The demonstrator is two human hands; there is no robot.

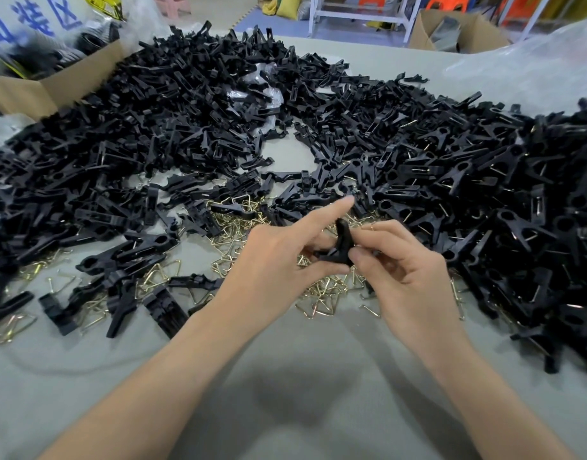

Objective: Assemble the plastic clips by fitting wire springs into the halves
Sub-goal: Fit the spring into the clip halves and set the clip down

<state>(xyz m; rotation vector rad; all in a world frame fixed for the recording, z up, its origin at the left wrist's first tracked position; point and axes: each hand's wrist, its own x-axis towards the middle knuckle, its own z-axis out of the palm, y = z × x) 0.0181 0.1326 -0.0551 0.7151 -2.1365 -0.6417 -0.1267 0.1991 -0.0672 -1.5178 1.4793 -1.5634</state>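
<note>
The grip of left hand (279, 260) and right hand (405, 270) is closed on paired clip halves (338, 242); a wire spring (315, 308) at six o'clock is probably needed next

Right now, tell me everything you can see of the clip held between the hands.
The black clip looks like matte moulded plastic, two arms meeting at an angle, one pointing up, one toward the left. The left hand and right hand pinch it above the loose wire springs. Any fitted spring is hidden.

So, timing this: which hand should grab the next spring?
Probably the left hand: its forefinger sticks out free, springs lie right beside it, while the right hand pinches the clip.
</note>
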